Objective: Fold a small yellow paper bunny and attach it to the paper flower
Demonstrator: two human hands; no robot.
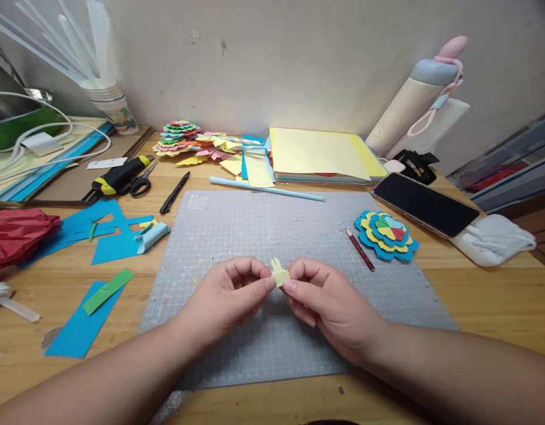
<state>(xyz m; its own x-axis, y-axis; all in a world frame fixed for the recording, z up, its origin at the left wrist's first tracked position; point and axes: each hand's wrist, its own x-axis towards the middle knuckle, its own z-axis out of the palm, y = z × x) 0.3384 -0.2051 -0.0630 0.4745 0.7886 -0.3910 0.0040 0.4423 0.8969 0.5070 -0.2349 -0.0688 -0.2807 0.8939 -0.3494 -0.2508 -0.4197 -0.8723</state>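
Observation:
A small pale yellow piece of paper (280,276) is held up over the grey cutting mat (228,224), with narrow strips standing up from its top. My left hand (237,289) pinches its left edge between thumb and fingers. On the other side, my right hand (330,301) pinches the right edge the same way. To the right on the mat lies a layered paper flower (386,235) in blue, yellow, green and red. Beside it is a short dark red pencil (360,249).
A light blue paper tube (266,188) lies along the mat's back edge, before a stack of yellow paper (319,154). Scissors (142,184), a black pen (174,192) and blue paper scraps (84,324) lie left. A phone (425,203) rests on the right.

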